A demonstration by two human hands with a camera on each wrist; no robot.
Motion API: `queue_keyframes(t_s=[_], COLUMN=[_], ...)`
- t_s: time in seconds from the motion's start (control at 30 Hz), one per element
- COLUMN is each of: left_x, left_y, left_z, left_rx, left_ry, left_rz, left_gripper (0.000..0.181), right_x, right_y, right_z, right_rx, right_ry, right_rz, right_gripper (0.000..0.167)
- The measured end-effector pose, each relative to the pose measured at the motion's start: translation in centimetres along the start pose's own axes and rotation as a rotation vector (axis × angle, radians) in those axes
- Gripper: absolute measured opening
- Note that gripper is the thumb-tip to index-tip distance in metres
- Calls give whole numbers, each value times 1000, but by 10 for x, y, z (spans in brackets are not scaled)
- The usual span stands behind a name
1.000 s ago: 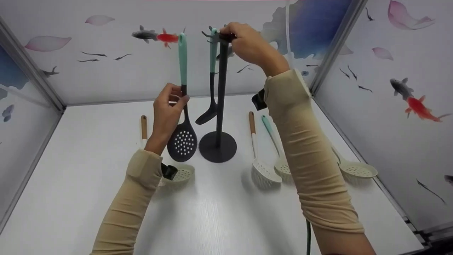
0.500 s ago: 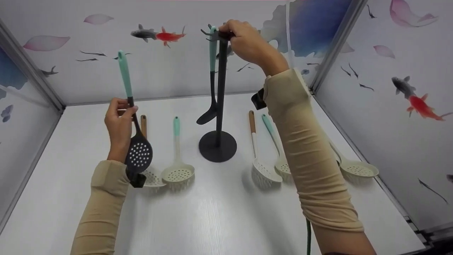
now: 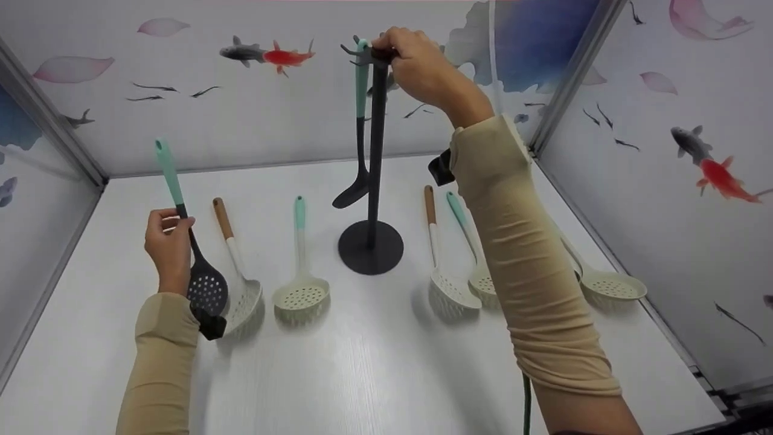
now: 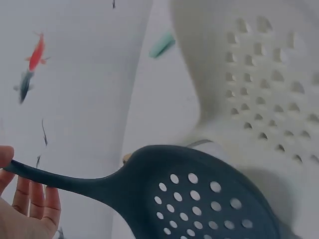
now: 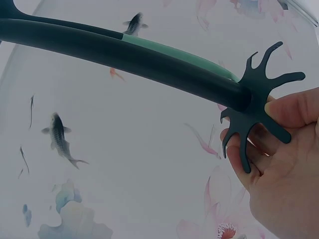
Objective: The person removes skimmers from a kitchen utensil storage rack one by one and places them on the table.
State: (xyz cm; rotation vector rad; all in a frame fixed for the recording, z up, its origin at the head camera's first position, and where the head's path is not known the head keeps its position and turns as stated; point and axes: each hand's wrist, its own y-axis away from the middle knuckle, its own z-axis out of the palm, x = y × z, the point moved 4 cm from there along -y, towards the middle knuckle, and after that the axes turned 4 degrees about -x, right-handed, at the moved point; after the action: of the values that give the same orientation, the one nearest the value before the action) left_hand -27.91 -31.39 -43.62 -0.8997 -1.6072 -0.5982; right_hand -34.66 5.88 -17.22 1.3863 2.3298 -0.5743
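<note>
My left hand (image 3: 169, 254) pinches the black neck of a perforated skimmer (image 3: 209, 287) with a teal handle, held up at the left, handle tilted to the left. In the left wrist view the dark skimmer (image 4: 199, 194) reaches across the lower part. At the top of a black utensil stand (image 3: 377, 157), my right hand (image 3: 423, 69) grips the hub; the right wrist view shows its curled fingers around the hooks (image 5: 259, 94). A black ladle (image 3: 354, 192) with a teal handle hangs from the stand beside the pole.
Next to the held skimmer a pale skimmer (image 3: 243, 308) with a brown handle lies aslant. A pale teal-handled skimmer (image 3: 302, 297) lies left of the stand base. Right of it lie a brown-handled skimmer (image 3: 453, 292), a teal-handled one (image 3: 483, 284) and another pale one (image 3: 613, 287).
My left hand has carried the black skimmer away from the stand, leftward and down. The pale brown-handled skimmer beside it has shifted and turned. My right hand keeps its hold on the stand.
</note>
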Motion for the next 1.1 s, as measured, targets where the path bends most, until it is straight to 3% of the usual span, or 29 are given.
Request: queue_keyframes(t_s=[0.13,0.3,0.43,0.67,0.9,1.0,1.1], left_x=[-5,-12,-21,-45,-65,-68,-68], left_y=[-2,-6,-6,-4,3,8,11], left_z=[-3,0,4,9,8,9,11], left_rx=[18,-69,-162,-332,-617,-707,-751], left_ry=[-71,-194,-251,-323,-551,-666,-761], left_rz=[17,-21,-80,-110,-256,-257,-224], left_gripper=[22,37,45,70,64,67,71], right_x=[-1,-1,-3,-4,-3,-2,0], right_y=[0,0,0,1,2,2,1], right_z=[0,-1,0,0,-1,-1,-1], right_rx=[-2,8,5,6,6,9,14], right_ry=[-11,-4,-2,0,-8,-11,-32], right_rz=[-2,22,15,9,3,10,22], right_gripper=[40,40,40,40,40,41,40])
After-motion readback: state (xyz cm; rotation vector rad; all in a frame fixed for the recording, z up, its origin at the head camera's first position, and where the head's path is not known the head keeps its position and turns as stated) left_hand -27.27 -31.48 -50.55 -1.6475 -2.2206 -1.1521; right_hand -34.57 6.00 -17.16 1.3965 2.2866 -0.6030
